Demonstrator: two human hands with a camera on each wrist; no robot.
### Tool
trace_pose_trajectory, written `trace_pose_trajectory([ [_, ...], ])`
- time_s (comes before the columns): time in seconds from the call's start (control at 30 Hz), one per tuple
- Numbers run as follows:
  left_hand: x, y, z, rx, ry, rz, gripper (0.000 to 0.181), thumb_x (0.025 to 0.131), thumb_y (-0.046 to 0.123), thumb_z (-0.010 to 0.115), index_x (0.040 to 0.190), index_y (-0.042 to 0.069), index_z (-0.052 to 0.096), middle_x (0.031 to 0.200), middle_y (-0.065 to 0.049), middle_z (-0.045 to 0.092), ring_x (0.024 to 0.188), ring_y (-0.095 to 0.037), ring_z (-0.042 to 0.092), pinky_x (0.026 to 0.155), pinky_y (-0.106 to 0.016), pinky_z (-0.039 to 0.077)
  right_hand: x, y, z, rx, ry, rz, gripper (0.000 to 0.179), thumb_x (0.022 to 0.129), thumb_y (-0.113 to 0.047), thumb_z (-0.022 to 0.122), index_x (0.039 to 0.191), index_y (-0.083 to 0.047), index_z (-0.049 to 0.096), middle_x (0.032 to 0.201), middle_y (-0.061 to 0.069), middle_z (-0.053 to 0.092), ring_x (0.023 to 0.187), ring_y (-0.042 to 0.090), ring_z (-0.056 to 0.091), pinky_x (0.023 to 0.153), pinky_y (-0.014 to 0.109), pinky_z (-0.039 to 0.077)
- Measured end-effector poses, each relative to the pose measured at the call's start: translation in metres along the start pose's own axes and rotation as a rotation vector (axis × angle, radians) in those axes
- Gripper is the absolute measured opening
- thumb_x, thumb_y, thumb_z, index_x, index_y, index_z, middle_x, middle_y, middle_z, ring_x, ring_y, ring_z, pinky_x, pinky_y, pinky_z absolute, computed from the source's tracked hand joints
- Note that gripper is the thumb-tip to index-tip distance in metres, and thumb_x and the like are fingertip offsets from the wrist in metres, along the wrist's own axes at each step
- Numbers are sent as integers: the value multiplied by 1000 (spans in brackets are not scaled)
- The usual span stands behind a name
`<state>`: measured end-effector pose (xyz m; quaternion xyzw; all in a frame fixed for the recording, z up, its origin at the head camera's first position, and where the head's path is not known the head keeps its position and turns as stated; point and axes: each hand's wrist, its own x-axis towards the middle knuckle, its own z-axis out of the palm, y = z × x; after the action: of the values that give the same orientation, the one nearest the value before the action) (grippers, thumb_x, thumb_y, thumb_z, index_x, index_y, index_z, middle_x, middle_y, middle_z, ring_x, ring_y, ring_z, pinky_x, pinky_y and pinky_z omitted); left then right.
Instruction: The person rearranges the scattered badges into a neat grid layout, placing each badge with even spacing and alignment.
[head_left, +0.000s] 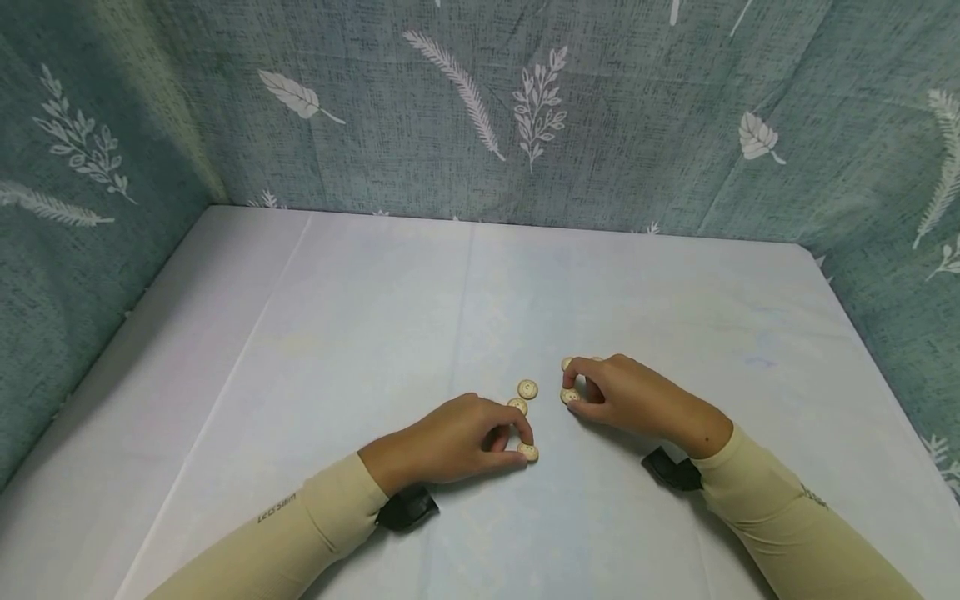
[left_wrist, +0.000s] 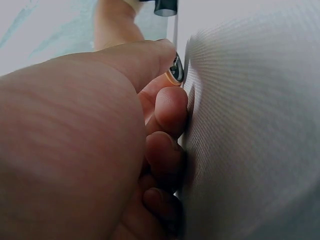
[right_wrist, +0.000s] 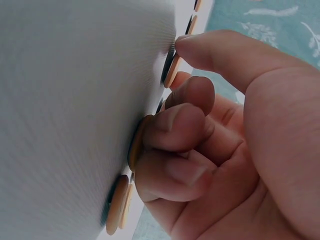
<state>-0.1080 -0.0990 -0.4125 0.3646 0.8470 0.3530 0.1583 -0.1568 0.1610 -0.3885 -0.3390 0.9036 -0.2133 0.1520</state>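
Near the middle of the white table, my left hand (head_left: 465,442) pinches a small round wooden disc (head_left: 528,452) with dark markings between thumb and index finger. In the left wrist view that disc (left_wrist: 176,70) shows at the thumb tip, close to the cloth. Farther right, my right hand (head_left: 633,400) has thumb and index finger at opposite edges of a second wooden disc (head_left: 570,397). Its other fingers (right_wrist: 175,127) curl in toward the palm. Just beyond the left hand lie two similar discs, one (head_left: 527,389) fully visible and another (head_left: 517,406) partly covered by the fingers.
Behind the right hand, partly hidden, are another disc (head_left: 567,364) and one more (head_left: 597,359). The right wrist view shows several discs (right_wrist: 118,202) along the cloth. A pale cloth covers the table (head_left: 360,333). Green leaf-patterned curtains (head_left: 375,108) hang at its back and sides.
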Motion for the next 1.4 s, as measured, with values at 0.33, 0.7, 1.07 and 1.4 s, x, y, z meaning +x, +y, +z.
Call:
trace_pose_trajectory([
  [0.33, 0, 0, 0, -1, 1, 4, 9, 93, 33, 72, 99, 26, 70, 64, 16, 51, 59, 4, 46, 64, -16, 42, 1, 1, 0, 18, 9, 14, 12, 92, -14, 69, 101, -15, 61, 60, -12, 43, 55, 0, 39, 56, 20, 36],
  [0.7, -4, 1, -3, 3, 4, -1, 10, 93, 33, 71, 99, 25, 70, 64, 16, 50, 59, 4, 45, 63, -16, 41, -2, -7, -7, 9, 39, 33, 19, 93, -19, 70, 110, -14, 62, 61, -11, 46, 54, 1, 40, 55, 20, 37],
  [1.07, -3, -1, 0, 20, -11, 3, 12, 91, 30, 75, 101, 25, 70, 64, 17, 51, 60, 4, 46, 67, -16, 41, 6, -25, -7, 6, 56, -28, 20, 90, -12, 70, 110, -13, 65, 63, -13, 47, 56, -1, 40, 55, 19, 39],
  [1.4, -5, 1, -1, 31, -21, -5, 14, 90, 31, 75, 102, 26, 70, 65, 17, 52, 60, 4, 46, 66, -16, 41, 21, -34, -1, 15, 59, -51, 16, 90, -14, 71, 106, -16, 68, 65, -13, 53, 56, -1, 44, 55, 19, 40],
])
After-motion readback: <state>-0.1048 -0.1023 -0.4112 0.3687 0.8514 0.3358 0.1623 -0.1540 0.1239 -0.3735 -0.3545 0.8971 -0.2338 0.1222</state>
